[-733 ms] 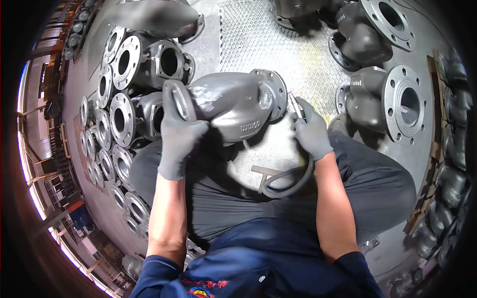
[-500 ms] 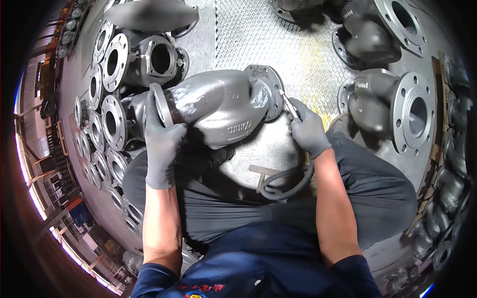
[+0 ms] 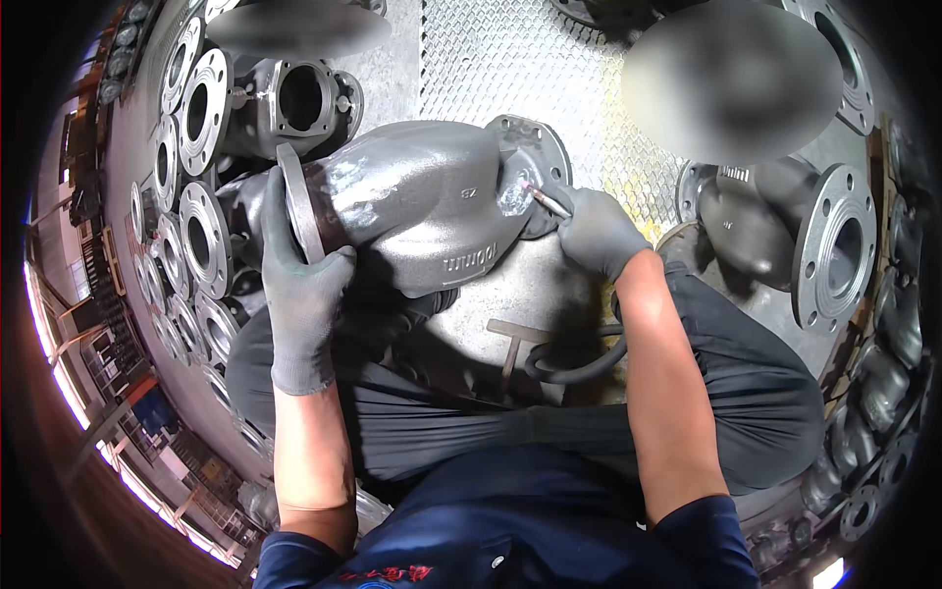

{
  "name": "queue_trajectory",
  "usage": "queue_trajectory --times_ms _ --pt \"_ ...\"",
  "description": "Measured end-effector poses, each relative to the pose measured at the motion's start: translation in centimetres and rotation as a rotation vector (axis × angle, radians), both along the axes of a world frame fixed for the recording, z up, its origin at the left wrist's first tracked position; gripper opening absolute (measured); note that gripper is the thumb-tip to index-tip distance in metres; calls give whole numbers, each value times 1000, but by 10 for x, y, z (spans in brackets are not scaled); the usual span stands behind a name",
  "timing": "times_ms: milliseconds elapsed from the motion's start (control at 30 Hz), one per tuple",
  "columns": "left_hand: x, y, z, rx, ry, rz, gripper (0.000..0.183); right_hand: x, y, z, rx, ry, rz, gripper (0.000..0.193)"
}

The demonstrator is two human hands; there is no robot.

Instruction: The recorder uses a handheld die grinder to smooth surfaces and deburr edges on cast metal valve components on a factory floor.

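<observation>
1 grey valve body [image 3: 422, 191] lies crosswise btwn L hand [image 3: 302, 294] & R hand [image 3: 597, 234]; satin w/ shiny patches, raised lettering, 2 end flanges. L fingers clamped on L flange [image 3: 300, 204]; R fingers clamped on 1 slim tool [image 3: 551, 203], tip at patch nr R flange [image 3: 551, 147]. Below: 1 T-bar [image 3: 520, 331], 1 dark hose [image 3: 579, 375].

The left hand [image 3: 302, 294] and right hand [image 3: 601, 236] wear grey gloves [image 3: 294, 319] with snug cuffs [image 3: 302, 375]. The navy shirt [image 3: 549, 520] has short sleeves [image 3: 699, 538], red stitching [image 3: 416, 572] and a small pale button [image 3: 498, 562]; the creased trousers [image 3: 751, 402] are dark grey.
</observation>
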State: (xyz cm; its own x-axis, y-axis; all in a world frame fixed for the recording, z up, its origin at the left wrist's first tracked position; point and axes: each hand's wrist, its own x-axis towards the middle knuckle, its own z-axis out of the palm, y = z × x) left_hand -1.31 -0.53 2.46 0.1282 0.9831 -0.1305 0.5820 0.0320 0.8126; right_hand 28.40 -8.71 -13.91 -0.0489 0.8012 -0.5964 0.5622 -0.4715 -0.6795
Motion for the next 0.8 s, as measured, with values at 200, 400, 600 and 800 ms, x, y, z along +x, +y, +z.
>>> queue_trajectory --times_ms 200,400,600,800 --pt "0 -3 1 7 4 7 102 -3 11 14 119 55 167 34" --pt "4 -5 2 23 43 6 102 -6 27 19 -5 -76 337 37" --pt "7 3 5 40 58 11 99 -3 -1 9 77 57 105 38" --pt "6 17 3 -51 87 97 96 -12 -51 -26 310 124 -230 60"
